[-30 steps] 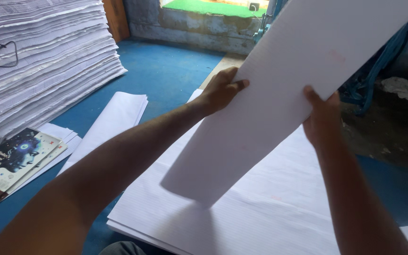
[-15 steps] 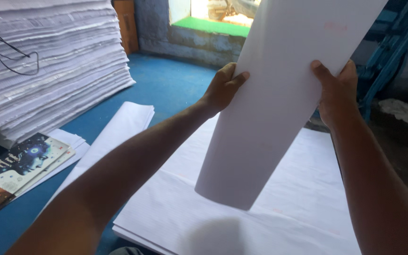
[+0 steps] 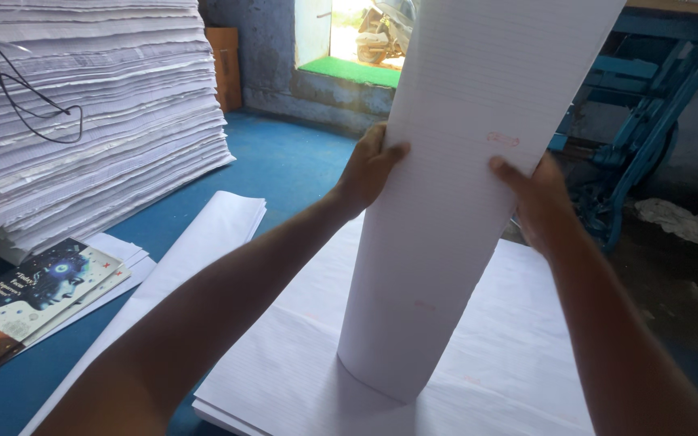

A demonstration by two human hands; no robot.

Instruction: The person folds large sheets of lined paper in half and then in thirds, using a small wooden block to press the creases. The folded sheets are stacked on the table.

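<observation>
A bundle of white ruled paper sheets (image 3: pixel 454 186) is curled into a loose roll and stands almost upright. Its lower end rests on a flat pile of white ruled sheets (image 3: pixel 284 371) lying on the blue floor. My left hand (image 3: pixel 367 168) grips the roll's left edge, thumb in front. My right hand (image 3: pixel 539 202) clasps the roll's right side, fingers across its face. The top of the roll runs out of the picture.
A tall stack of white sheets (image 3: pixel 82 121) fills the left, a black cord (image 3: pixel 26 89) hanging over it. Printed book covers (image 3: pixel 34 295) and a narrow folded paper pile (image 3: pixel 203 234) lie left of the flat pile. A blue metal machine (image 3: pixel 640 129) stands at right.
The paper bundle has swung from a slant to nearly upright and curled tighter. Its lower end has come down onto the flat pile. Both hands kept hold of it.
</observation>
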